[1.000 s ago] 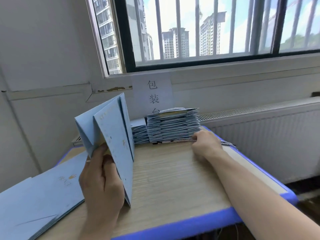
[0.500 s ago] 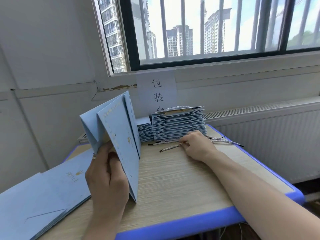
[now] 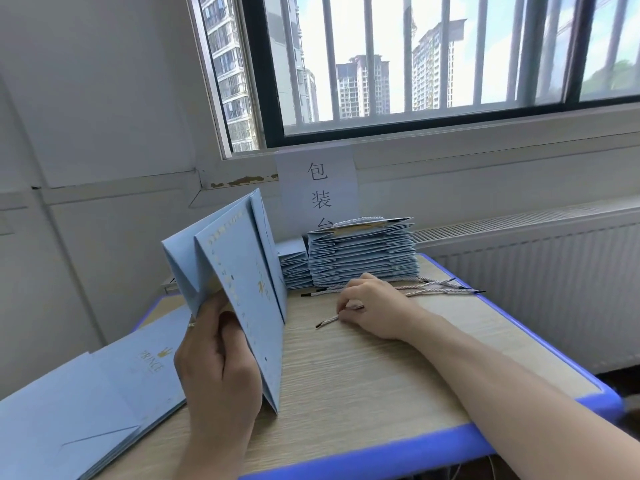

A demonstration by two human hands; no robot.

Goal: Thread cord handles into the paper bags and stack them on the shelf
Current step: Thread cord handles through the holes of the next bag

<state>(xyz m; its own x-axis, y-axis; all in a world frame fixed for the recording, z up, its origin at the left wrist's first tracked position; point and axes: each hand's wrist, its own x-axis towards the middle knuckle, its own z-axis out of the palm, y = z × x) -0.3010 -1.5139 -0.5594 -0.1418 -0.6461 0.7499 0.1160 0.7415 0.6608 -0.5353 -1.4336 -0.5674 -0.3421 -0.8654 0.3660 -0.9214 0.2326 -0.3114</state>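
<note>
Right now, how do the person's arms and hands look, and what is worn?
Both hands are bare, without gloves. The left hand shows what seems a thin ring on one finger. The right hand shows none; its forearm is bare, with no sleeve or watch in view.

Bright daylight through the window (image 3: 415, 64); wide-angle bending at edges, slight softness

Middle of cord (image 3: 327, 321) beneath right hand (image 3: 374, 310); flat bag pile (image 3: 86, 410) past left edge.

Looks forward and slightly down from head height, close over the table (image 3: 346, 375). Faces the barred window (image 3: 433, 64) straight ahead.
</note>
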